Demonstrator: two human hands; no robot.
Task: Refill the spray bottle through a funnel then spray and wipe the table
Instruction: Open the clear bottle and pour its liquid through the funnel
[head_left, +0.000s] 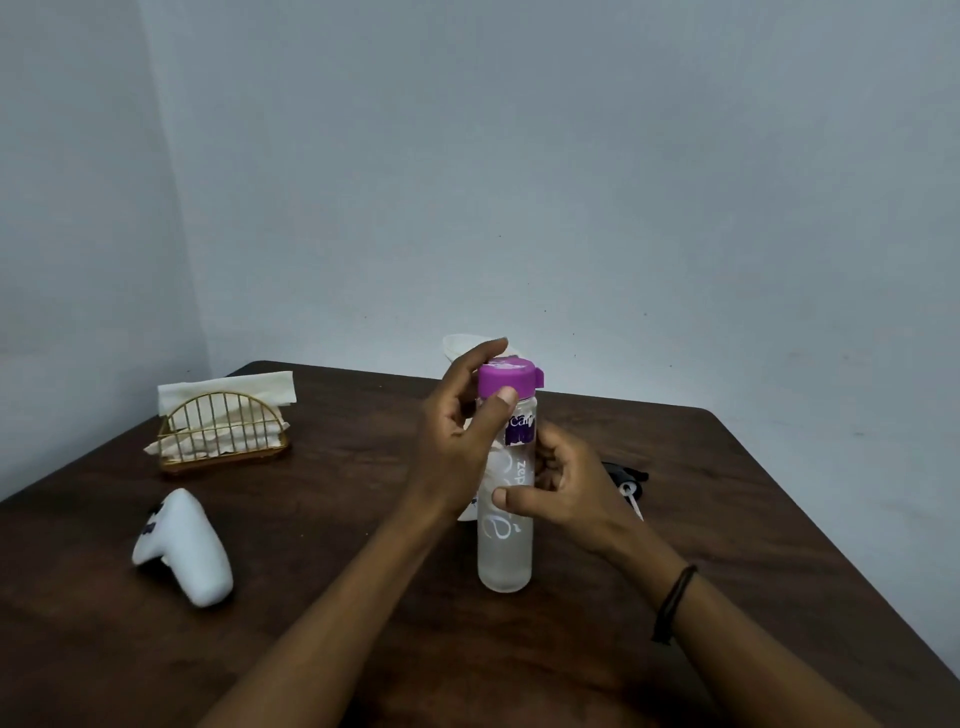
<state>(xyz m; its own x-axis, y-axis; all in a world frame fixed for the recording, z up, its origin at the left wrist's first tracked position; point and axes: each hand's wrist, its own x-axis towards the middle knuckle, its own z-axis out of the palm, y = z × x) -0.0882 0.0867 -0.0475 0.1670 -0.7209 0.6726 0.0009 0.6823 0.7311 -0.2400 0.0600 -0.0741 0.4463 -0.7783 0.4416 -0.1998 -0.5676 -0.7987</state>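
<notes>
Over the dark wooden table (727, 519) I steady the frosted clear bottle (505, 545) in my curled right hand (563, 488) while my left hand (457, 441) pinches its purple screw cap (506, 378), so I judge uncapping comes next (the funnel behind is mostly hidden).

Tabletop (727, 519) dark brown, wood grain streaks. Bottle (505, 551) frosted clear, white swirl print and white lettering, purple label patch near top. Cap (506, 378) bright purple-magenta. Napkin holder (223, 431) gold wire, arched with vertical bars; napkins (228, 392) cream-white. White object (182, 545) on the near left, glossy, dark blue marking on one side. Funnel (460, 345) off-white. Black item (628, 478) with a white spot at right. Wristband (675, 603) black. Wall (571, 156) pale grey-blue.
</notes>
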